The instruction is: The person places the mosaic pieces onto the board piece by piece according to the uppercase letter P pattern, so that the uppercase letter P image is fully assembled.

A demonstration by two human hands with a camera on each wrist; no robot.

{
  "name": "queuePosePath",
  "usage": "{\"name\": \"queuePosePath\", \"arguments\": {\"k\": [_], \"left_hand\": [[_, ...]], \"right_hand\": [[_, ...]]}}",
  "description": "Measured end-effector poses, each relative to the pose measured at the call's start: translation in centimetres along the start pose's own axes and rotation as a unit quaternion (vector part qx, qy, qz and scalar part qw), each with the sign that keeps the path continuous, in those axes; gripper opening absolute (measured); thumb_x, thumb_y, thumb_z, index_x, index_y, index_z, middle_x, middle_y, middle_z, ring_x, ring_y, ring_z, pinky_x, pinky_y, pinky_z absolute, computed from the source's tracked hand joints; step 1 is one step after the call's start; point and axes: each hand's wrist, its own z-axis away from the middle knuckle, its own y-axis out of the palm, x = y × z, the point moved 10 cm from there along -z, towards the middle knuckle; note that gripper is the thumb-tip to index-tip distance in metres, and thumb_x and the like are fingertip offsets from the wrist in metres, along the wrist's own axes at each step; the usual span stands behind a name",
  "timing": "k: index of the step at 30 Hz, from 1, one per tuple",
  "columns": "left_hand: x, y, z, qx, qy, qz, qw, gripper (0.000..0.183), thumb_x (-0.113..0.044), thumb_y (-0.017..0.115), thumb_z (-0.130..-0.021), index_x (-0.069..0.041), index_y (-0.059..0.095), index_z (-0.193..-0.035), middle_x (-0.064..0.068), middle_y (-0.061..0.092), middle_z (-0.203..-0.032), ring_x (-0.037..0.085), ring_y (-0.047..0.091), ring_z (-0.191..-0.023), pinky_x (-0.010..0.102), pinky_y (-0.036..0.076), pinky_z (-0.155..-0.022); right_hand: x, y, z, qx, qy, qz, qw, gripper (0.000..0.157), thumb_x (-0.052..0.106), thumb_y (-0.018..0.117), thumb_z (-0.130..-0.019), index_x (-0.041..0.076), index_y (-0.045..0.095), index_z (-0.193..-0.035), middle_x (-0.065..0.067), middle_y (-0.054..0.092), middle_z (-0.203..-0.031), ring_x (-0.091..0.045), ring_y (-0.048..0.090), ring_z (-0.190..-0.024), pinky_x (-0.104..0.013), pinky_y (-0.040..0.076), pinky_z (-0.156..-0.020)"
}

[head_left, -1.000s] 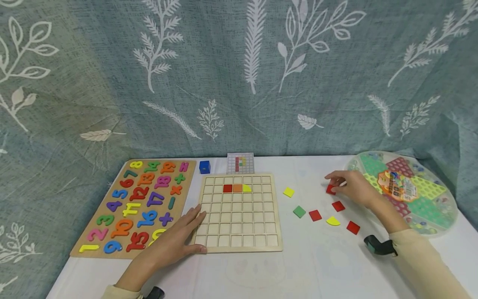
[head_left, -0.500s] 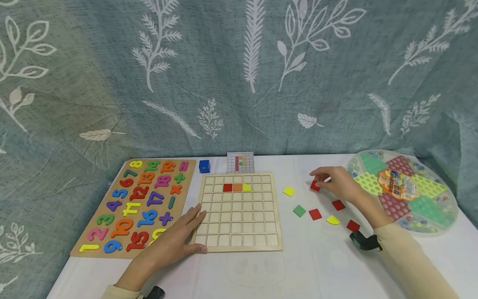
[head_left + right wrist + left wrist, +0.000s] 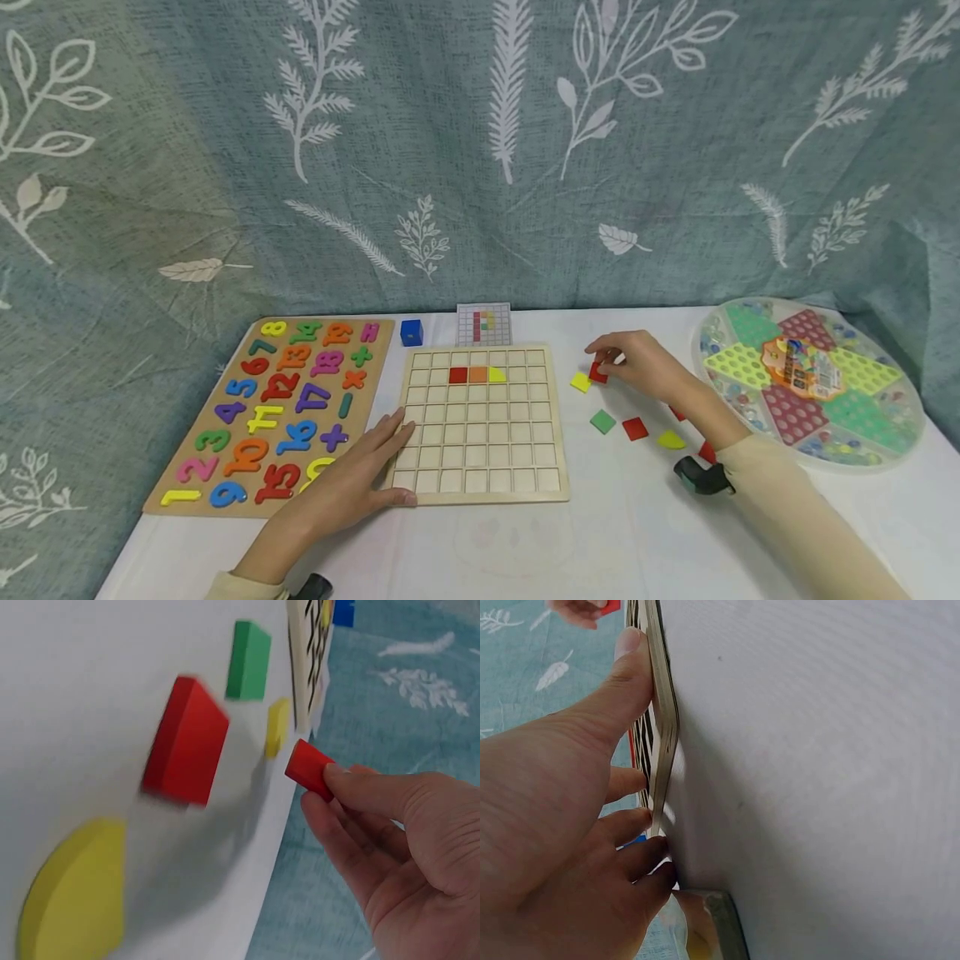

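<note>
My right hand (image 3: 637, 360) pinches a red square tile (image 3: 597, 372) between thumb and fingertips. In the right wrist view the red tile (image 3: 309, 769) is held off the table. Close to it in the head view lies a yellow square tile (image 3: 580, 382). My left hand (image 3: 360, 475) rests along the left side of the wooden grid board (image 3: 487, 502), thumb at its front left corner and fingers on its left edge. In the board's second row sit a red square (image 3: 458, 375), an orange square (image 3: 477, 375) and a yellow quarter-circle (image 3: 497, 375), side by side.
A green tile (image 3: 603, 422), a red tile (image 3: 635, 428) and a yellow quarter-circle (image 3: 671, 439) lie right of the board; more red tiles sit partly under the right arm. Around stand a number puzzle (image 3: 300, 367), blue cube (image 3: 411, 332), pattern card (image 3: 483, 323) and round game board (image 3: 810, 379).
My right hand has carried the red tile leftward across the table, from near the round game board to beside the yellow square. The left hand has stayed on the grid board's edge.
</note>
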Motion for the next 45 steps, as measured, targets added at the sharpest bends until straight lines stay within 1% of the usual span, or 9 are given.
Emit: {"name": "queuePosePath", "arguments": {"k": [8, 14, 17, 23, 33, 39, 45], "left_hand": [[0.2, 0.2, 0.0, 0.003, -0.005, 0.003, 1.0, 0.093, -0.053, 0.073, -0.079, -0.009, 0.036, -0.152, 0.011, 0.018, -0.163, 0.039, 0.015, -0.148, 0.058, 0.025, -0.114], [0.2, 0.2, 0.0, 0.0, -0.006, -0.001, 1.0, 0.093, -0.052, 0.074, -0.079, -0.009, 0.036, -0.152, 0.012, 0.019, -0.162, 0.039, 0.016, -0.147, 0.058, 0.025, -0.114], [0.2, 0.2, 0.0, -0.002, -0.001, -0.001, 1.0, 0.092, -0.051, 0.074, -0.079, -0.008, 0.036, -0.152, 0.013, 0.019, -0.162, 0.039, 0.017, -0.147, 0.058, 0.025, -0.114], [0.2, 0.2, -0.1, -0.006, 0.0, -0.002, 1.0, 0.092, -0.052, 0.074, -0.079, -0.008, 0.037, -0.151, 0.013, 0.02, -0.162, 0.039, 0.017, -0.147, 0.058, 0.026, -0.114], [0.3, 0.3, -0.1, -0.003, 0.001, -0.002, 1.0, 0.093, -0.052, 0.074, -0.079, -0.008, 0.037, -0.152, 0.013, 0.019, -0.162, 0.039, 0.017, -0.147, 0.057, 0.025, -0.114], [0.3, 0.3, -0.1, -0.001, -0.001, -0.001, 1.0, 0.093, -0.052, 0.074, -0.079, -0.008, 0.037, -0.151, 0.013, 0.019, -0.162, 0.039, 0.017, -0.147, 0.058, 0.025, -0.115], [0.2, 0.2, -0.1, -0.003, -0.002, -0.003, 1.0, 0.093, -0.052, 0.075, -0.079, -0.008, 0.038, -0.151, 0.013, 0.02, -0.162, 0.039, 0.018, -0.147, 0.057, 0.025, -0.114]], "right_hand": [[1.5, 1.4, -1.4, 0.007, -0.02, -0.01, 1.0, 0.025, -0.009, 0.069, -0.084, -0.006, 0.07, -0.109, -0.008, 0.072, -0.093, -0.02, 0.066, -0.084, -0.034, 0.058, -0.076], [2.7, 2.3, -2.3, 0.008, -0.035, -0.017, 0.999, 0.024, -0.009, 0.07, -0.084, -0.005, 0.07, -0.108, -0.007, 0.072, -0.091, -0.019, 0.066, -0.083, -0.032, 0.058, -0.076], [3.5, 2.9, -2.9, 0.01, -0.041, -0.02, 0.999, 0.024, -0.009, 0.07, -0.084, -0.005, 0.071, -0.107, -0.007, 0.072, -0.092, -0.019, 0.066, -0.084, -0.031, 0.057, -0.076], [4.9, 4.1, -3.8, 0.02, -0.053, -0.025, 0.998, 0.024, -0.008, 0.069, -0.084, -0.005, 0.071, -0.108, -0.007, 0.072, -0.092, -0.018, 0.065, -0.084, -0.031, 0.057, -0.076], [7.1, 5.9, -5.1, 0.032, -0.058, -0.03, 0.997, 0.024, -0.005, 0.07, -0.086, -0.002, 0.071, -0.11, -0.007, 0.072, -0.096, -0.018, 0.066, -0.086, -0.028, 0.056, -0.078], [8.6, 6.8, -5.8, 0.034, -0.067, -0.046, 0.996, 0.023, -0.003, 0.07, -0.087, -0.001, 0.071, -0.11, -0.007, 0.072, -0.096, -0.017, 0.066, -0.086, -0.026, 0.056, -0.077], [9.7, 8.1, -6.5, 0.039, -0.073, -0.066, 0.994, 0.024, -0.004, 0.068, -0.088, -0.001, 0.071, -0.112, -0.008, 0.073, -0.1, -0.017, 0.066, -0.088, -0.023, 0.054, -0.076]]}}
